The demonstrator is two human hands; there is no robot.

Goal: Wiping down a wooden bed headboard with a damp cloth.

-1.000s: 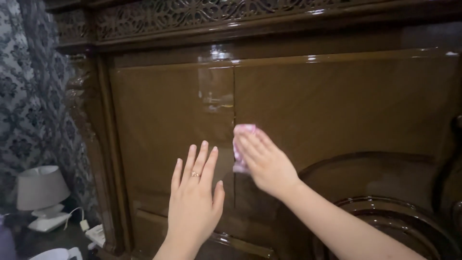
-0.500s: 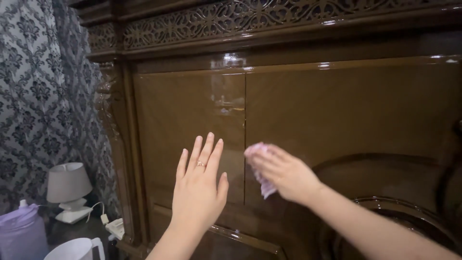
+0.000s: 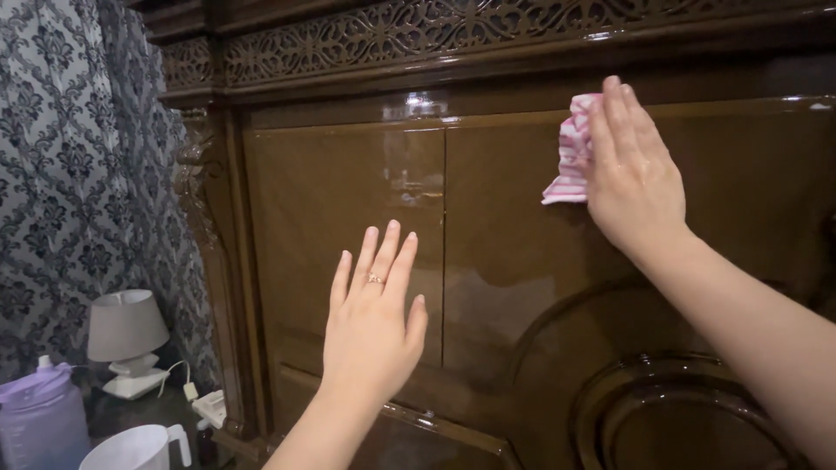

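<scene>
1. Cloth point(image 3: 568, 152), pink-striped, sits pressed under my right hand point(image 3: 634, 174) high on the glossy wooden panel point(image 3: 522, 226).
2. My left hand point(image 3: 373, 326), fingers spread and holding nothing, seems flat on the panel lower down.
3. Far left stands a lamp point(image 3: 126, 335).

The right hand point(image 3: 631, 170) hides most of the striped cloth point(image 3: 568, 152); the purple jug point(image 3: 39, 418) and white cup point(image 3: 135, 448) are cut off.
</scene>
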